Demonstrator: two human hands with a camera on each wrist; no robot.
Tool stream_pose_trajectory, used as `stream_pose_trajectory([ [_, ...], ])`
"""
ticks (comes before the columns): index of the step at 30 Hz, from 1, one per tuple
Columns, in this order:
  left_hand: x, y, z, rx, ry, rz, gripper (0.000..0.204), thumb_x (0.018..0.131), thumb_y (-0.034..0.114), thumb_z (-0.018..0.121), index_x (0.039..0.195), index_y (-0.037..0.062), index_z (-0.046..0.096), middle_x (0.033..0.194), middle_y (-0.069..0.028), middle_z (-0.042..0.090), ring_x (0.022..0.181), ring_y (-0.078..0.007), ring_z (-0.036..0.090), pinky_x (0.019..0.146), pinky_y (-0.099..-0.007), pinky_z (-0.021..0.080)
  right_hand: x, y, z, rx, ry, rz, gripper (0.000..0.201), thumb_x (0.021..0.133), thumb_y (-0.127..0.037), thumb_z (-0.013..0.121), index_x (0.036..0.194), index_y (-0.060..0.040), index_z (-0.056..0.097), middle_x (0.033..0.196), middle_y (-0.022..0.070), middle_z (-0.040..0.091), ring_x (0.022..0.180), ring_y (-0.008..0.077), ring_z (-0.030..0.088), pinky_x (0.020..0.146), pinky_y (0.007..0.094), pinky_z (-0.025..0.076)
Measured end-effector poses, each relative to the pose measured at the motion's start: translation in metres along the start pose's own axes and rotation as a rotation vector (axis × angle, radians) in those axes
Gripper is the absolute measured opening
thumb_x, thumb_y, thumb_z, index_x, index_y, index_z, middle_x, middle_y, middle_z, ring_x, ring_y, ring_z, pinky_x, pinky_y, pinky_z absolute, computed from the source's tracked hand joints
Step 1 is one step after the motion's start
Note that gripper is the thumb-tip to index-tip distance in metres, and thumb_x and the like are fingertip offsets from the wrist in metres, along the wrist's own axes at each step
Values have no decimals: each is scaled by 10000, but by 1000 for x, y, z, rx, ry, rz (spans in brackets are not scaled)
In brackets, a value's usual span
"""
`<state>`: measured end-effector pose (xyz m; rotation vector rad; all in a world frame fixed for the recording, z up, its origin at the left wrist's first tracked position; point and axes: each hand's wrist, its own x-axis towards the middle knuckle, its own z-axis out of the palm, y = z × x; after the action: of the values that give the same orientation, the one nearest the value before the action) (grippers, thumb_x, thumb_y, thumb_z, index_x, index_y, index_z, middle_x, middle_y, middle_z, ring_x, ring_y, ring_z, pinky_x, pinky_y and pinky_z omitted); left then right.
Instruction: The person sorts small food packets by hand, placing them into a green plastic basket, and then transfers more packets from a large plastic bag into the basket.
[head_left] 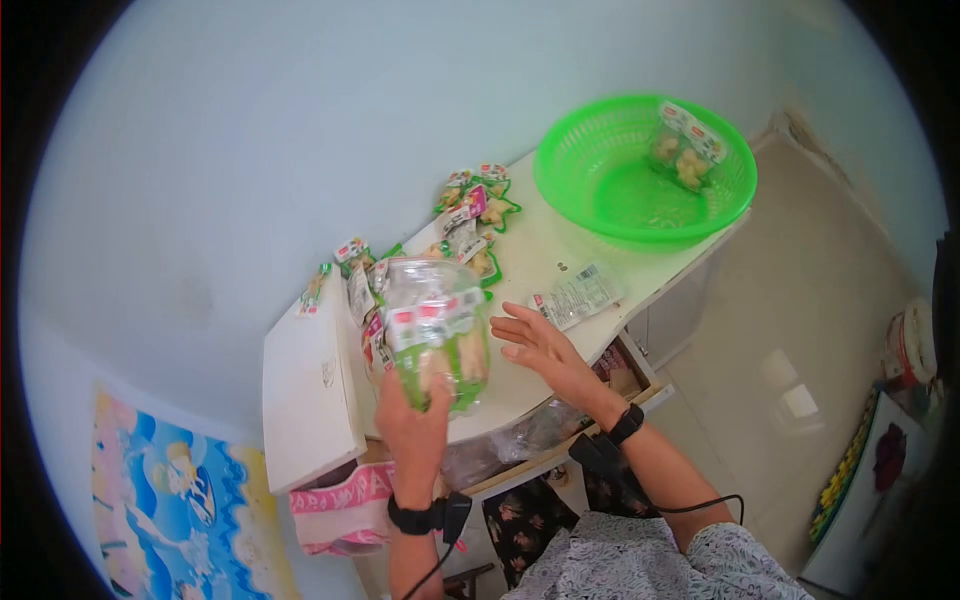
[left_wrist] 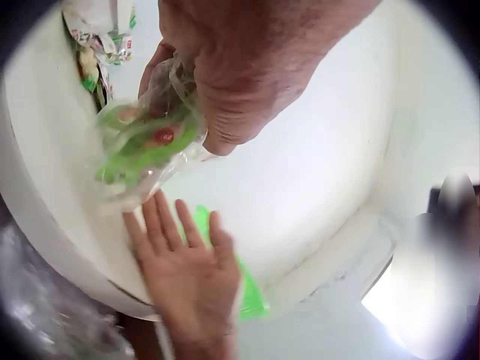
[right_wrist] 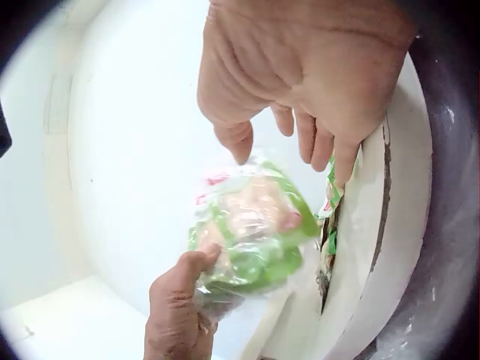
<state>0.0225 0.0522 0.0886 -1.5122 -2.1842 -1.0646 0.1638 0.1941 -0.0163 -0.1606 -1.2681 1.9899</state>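
The left hand [head_left: 412,430] grips a clear plastic bag [head_left: 440,350] holding small green-and-white snack packets, raised above the table. In the right wrist view its thumb presses on the bag [right_wrist: 251,225]. The right hand [head_left: 550,362] is just right of the bag, fingers spread and holding nothing; the left wrist view shows its palm [left_wrist: 187,281] beside the bag [left_wrist: 150,146]. A flat clear packet [head_left: 578,297] with printed text lies on the table behind the right hand.
Several snack packets [head_left: 480,215] lie along the wall side of the white table [head_left: 520,385]. A green basket [head_left: 600,225] at the back right holds packets [head_left: 690,160]. An open drawer [head_left: 530,430] with plastic bags is below the front edge.
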Motion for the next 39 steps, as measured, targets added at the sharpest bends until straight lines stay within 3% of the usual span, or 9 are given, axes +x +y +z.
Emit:
stream_pose_trajectory([
  [9, -23, 17, 3, -245, -37, -172, 256, 934, 128, 729, 1112, -22, 623, 956, -132, 668, 871, -206, 642, 800, -352, 511, 3, -15, 5, 36, -5, 91, 882, 934, -270, 776, 1587, 12, 254, 1482, 265, 494, 1397, 330, 481, 1148, 415, 404],
  [11, -30, 14, 10, -178, -92, -181, 255, 937, 115, 728, 1124, -23, 622, 996, -109, 678, 904, -185, 643, 834, -328, 515, 5, -6, 7, 53, 40, 122, 835, 905, -255, 806, 1536, 22, 335, 1430, 203, 553, 1328, 265, 538, 1107, 380, 440],
  [16, -50, -15, 30, -760, -67, -318, 368, 937, 67, 713, 1259, -24, 561, 1152, -86, 655, 1029, -185, 633, 942, -330, 501, 2, -16, 2, 52, -57, 145, 698, 881, -169, 818, 1458, -13, 459, 1346, 104, 612, 1239, 166, 575, 1061, 337, 474],
  [20, -61, -43, 39, -937, -101, -339, 537, 901, 53, 748, 1366, -28, 492, 1271, -114, 616, 1147, -203, 610, 1016, -346, 479, -4, -27, 6, -272, -105, 152, 615, 883, -118, 809, 1410, -5, 512, 1299, 68, 636, 1194, 134, 582, 1021, 314, 486],
  [22, -63, -46, 38, -873, -163, -314, 607, 872, 63, 781, 1389, -32, 477, 1313, -128, 600, 1183, -206, 599, 1033, -348, 473, -1, -3, 4, -194, -130, 39, 584, 890, -92, 796, 1399, -2, 523, 1276, 61, 646, 1181, 125, 581, 1011, 308, 485],
  [29, -66, -58, 41, -804, -252, -396, 698, 778, 50, 853, 1384, -36, 518, 1326, -127, 624, 1192, -214, 615, 1038, -363, 493, -6, -5, 3, -107, -205, 101, 579, 921, -4, 701, 1452, -7, 470, 1430, 86, 544, 1334, 167, 486, 1136, 345, 389],
  [35, -62, -65, 46, -688, -4, -12, 541, 792, 95, 798, 1281, -34, 607, 1207, -112, 676, 1110, -204, 651, 969, -347, 516, 4, -31, 31, -250, -288, -58, 689, 884, 46, 661, 1516, -10, 392, 1468, 118, 509, 1400, 207, 437, 1182, 352, 330],
  [36, -59, -48, 31, -816, -124, -300, 543, 782, 109, 803, 1267, -46, 613, 1180, -112, 689, 1090, -207, 650, 964, -348, 514, 5, -30, 32, -217, -273, -12, 703, 884, 55, 647, 1528, -8, 373, 1467, 124, 506, 1400, 209, 434, 1183, 349, 326],
  [39, -58, -69, 39, -737, -291, -276, 539, 777, 108, 808, 1259, -41, 619, 1189, -121, 688, 1080, -212, 650, 961, -351, 513, 7, -4, 23, -296, -203, 2, 716, 896, 59, 615, 1551, -6, 333, 1468, 133, 494, 1398, 207, 429, 1176, 344, 327],
])
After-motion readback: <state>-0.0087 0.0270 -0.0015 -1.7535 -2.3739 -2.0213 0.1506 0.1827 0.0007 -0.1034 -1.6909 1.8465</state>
